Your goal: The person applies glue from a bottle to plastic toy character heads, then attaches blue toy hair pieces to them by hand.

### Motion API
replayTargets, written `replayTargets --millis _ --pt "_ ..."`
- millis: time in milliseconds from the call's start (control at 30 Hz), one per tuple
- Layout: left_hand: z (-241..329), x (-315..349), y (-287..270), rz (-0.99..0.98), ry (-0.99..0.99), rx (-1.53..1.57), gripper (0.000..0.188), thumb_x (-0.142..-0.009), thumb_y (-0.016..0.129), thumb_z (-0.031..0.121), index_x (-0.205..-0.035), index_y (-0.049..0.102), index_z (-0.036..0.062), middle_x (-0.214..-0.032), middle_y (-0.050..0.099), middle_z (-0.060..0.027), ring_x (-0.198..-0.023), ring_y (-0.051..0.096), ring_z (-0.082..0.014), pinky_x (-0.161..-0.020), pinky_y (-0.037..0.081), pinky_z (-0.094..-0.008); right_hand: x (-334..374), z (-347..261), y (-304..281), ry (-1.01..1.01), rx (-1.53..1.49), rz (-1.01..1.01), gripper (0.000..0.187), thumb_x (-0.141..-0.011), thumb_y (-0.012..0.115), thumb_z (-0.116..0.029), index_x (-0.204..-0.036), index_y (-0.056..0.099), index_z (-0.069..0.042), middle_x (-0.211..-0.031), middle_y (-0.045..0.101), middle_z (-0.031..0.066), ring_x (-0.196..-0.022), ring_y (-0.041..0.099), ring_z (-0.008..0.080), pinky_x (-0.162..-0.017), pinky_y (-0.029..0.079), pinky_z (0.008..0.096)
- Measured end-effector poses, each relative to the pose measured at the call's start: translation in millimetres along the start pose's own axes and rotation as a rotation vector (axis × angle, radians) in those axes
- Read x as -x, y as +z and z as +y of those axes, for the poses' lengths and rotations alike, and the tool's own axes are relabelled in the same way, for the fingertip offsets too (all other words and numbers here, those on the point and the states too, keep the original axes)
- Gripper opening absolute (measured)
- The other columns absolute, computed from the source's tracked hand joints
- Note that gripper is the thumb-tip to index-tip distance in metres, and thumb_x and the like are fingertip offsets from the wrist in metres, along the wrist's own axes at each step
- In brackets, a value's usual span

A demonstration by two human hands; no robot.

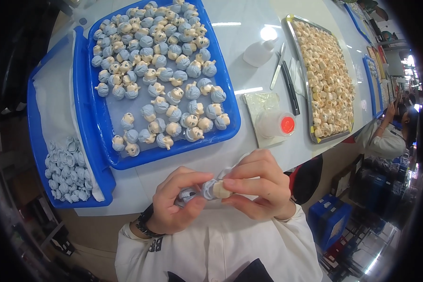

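Note:
Just in front of my body, both hands meet over a small doll head part. My right hand [263, 185] pinches a beige piece [222, 190] between thumb and fingers. Closed around a grey-blue hair piece [207, 189] is my left hand [179, 199], with the two pieces touching. My left fingers partly hide the hair piece, so how far the two are fitted together I cannot tell. Beyond my hands, a large blue tray [235, 113] holds many doll heads [160, 104] with grey-blue hair, lying at various angles.
Left, another blue tray [105, 181] holds loose hair pieces [68, 171]. A metal tray [309, 105] of beige parts [329, 80] stands right. Between lie a white bottle [258, 54], tweezers [278, 68], a black pen-like tool [290, 89] and a red-topped jar [275, 124]. Another person [385, 138] sits far right.

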State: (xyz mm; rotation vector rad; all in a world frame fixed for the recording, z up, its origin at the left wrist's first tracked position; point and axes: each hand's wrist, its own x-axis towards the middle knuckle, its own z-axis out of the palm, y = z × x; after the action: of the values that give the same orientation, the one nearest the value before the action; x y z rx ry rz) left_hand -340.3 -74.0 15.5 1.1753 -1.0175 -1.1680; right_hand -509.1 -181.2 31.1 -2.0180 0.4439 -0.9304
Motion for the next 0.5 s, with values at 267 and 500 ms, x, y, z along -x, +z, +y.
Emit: replayTargets --millis 267,500 --pt "2.2 -2.5 -3.1 -0.039 0.047 -0.127 0.032 -0.079 0.060 0.007 -0.109 0.058 -0.0027 -0.092 0.059 -0.0108 -0.074 0.055 -0.0154 -0.066 0.044 -0.0243 -2.8 -0.2 -5.4 -0.042 0.105 -0.103 0.037 -0.060 0.079 -0.013 -0.095 0.066 -0.005 -0.084 0.062 0.0046 -0.072 0.055 0.0189 -0.064 0.040 0.0302" --pt "3.9 -4.3 -2.6 -0.073 -0.003 -0.116 0.032 -0.080 0.060 0.008 -0.110 0.058 -0.0021 -0.092 0.059 -0.0108 -0.077 0.056 -0.0154 -0.069 0.045 -0.0247 -1.6 1.3 -3.4 -0.079 0.210 -0.121 0.037 -0.063 0.078 -0.017 -0.096 0.067 -0.006 -0.082 0.062 0.0026 -0.069 0.053 0.0184 -0.064 0.040 0.0312"
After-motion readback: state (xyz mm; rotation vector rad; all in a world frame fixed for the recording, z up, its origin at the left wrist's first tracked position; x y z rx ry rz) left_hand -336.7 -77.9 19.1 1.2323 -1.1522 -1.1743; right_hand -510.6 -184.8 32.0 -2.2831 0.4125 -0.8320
